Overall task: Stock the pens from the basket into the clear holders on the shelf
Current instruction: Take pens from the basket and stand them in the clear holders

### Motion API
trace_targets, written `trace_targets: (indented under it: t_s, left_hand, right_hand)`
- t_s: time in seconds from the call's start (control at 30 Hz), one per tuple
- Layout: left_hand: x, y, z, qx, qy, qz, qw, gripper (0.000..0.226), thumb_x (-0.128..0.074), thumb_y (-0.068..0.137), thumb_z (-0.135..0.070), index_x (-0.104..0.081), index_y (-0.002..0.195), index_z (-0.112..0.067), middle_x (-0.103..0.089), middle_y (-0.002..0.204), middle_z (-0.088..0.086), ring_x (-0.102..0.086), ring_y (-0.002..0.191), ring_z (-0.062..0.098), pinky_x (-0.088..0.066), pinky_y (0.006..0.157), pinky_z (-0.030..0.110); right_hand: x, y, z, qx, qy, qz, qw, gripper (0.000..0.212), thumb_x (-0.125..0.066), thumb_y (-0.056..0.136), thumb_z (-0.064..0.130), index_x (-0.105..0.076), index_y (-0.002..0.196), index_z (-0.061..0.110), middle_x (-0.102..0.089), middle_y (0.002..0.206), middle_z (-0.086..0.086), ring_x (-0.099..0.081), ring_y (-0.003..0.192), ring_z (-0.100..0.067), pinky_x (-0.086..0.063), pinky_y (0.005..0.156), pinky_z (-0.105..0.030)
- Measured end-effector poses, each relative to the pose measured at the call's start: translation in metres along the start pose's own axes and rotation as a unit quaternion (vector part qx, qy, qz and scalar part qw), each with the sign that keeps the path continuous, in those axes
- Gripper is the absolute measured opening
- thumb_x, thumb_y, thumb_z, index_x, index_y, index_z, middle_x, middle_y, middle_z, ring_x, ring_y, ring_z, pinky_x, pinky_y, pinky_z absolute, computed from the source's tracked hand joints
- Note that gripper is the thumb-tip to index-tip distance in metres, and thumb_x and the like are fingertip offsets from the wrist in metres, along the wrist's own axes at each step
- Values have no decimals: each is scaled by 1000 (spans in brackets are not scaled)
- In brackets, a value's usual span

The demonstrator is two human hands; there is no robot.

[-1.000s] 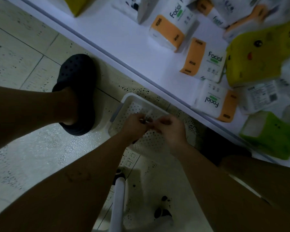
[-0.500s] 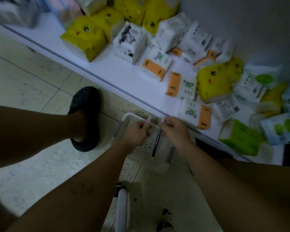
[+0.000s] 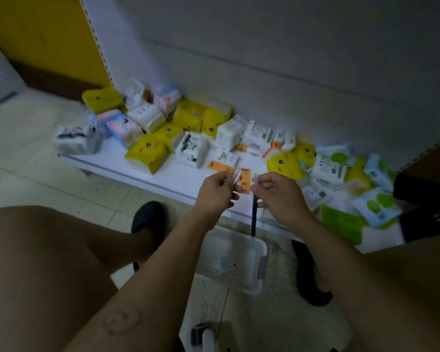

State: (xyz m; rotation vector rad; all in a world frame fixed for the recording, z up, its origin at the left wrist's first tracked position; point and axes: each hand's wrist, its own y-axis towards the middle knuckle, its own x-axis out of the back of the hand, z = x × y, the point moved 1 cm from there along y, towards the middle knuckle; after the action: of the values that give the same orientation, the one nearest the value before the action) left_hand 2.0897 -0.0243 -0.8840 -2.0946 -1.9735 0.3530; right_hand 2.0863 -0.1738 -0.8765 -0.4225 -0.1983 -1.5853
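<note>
Grips slim dark pen [image 3: 253, 219] in right hand [image 3: 277, 196], pinches thin clear piece [image 3: 236, 171], perhaps a cap, in left hand [image 3: 215, 194]. Best aligned straight before pushing.

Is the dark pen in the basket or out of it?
Out. The right hand grips the dark pen near its top; it hangs upright above the basket. The left hand pinches a clear piece.

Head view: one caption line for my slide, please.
Left hand pinches a clear slim item, right hand holds a dark pen over the white basket, beside a shelf of tissue packs.
</note>
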Motion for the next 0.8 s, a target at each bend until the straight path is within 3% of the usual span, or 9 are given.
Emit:
trace_targets:
  t_s: [0.1,0.23,0.37,0.53,0.67,0.8]
  left_hand:
    - [-4,-13,-45,-56,-44,15,997,10,-49,99,-11,-59,103,-10,-62,79,8,-60,64,16,-53,58,28]
    - [-19,-33,-97,-145,-24,36,988,35,-50,95,1,-54,123,-19,-63,84,12,-70,72,22,-59,72,43]
    - [-40,-53,-148,-237,26,63,969,32,-54,94,-1,-59,116,-24,-62,81,7,-72,76,29,-60,70,44]
    - [-77,-86,-215,-328,78,88,937,27,-64,87,1,-61,106,-18,-63,79,15,-66,76,31,-56,73,40]
    - [-107,-113,-264,-383,86,111,913,23,-69,85,-3,-63,99,-19,-68,87,18,-69,79,26,-60,68,35]
    - [-140,-136,-320,-434,97,117,888,25,-73,82,-4,-61,99,-18,-66,92,11,-69,82,25,-61,68,37]
  right_hand:
    - [18,-8,36,62,2,-16,998,32,-66,90,10,-57,119,20,-64,79,0,-66,74,-15,-59,64,-31]
    - [48,-18,74,129,14,-46,990,27,-66,89,9,-63,111,23,-67,68,9,-68,76,-15,-58,70,-38]
    - [88,-32,114,177,24,-89,980,27,-70,86,10,-64,98,34,-65,64,10,-67,74,-16,-57,71,-40]
    - [150,-63,165,244,41,-156,956,26,-70,84,3,-63,104,19,-55,78,3,-61,70,-19,-57,68,-38]
    - [204,-88,200,292,29,-214,932,27,-70,86,7,-63,108,21,-57,82,2,-65,73,-20,-59,72,-44]
    - [260,-106,238,325,17,-266,907,26,-71,85,11,-63,107,22,-64,90,1,-68,83,-21,-60,72,-39]
